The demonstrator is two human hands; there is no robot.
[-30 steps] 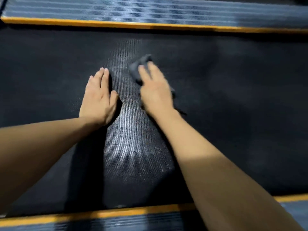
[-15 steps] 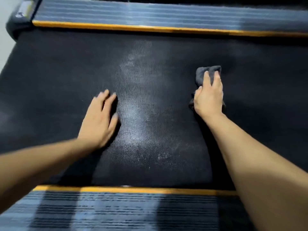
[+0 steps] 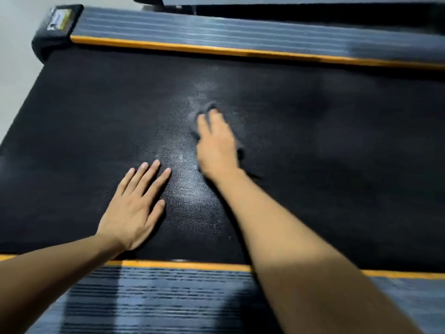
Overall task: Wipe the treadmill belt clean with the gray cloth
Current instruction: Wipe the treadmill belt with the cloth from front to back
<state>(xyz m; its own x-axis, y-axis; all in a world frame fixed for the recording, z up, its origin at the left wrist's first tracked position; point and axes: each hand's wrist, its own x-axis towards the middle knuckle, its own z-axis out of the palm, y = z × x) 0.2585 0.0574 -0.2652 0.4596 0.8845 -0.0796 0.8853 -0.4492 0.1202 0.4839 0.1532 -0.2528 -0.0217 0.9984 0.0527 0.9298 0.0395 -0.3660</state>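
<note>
Black dimpled treadmill belt (image 3: pixel 337 165), gray cloth (image 3: pixel 201 114), orange-edged ribbed gray side rails (image 3: pixel 216 32), black end cap (image 3: pixel 56 25).

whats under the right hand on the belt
Under the right hand lies the crumpled gray cloth, pressed on the black textured treadmill belt. Its edges poke out past the fingers; the middle and the belt beneath are covered.

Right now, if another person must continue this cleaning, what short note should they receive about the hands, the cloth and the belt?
Left hand: flat and open on the treadmill belt, holding nothing.
Right hand: pressing the gray cloth onto the middle of the belt; it looks blurred, likely mid-stroke.
Done: cannot tell how much has been wiped.
Left: a pale dusty streak runs across the belt between the hands, with small specks near the near orange edge strip. Wipe these, then the rest of the belt.
</note>
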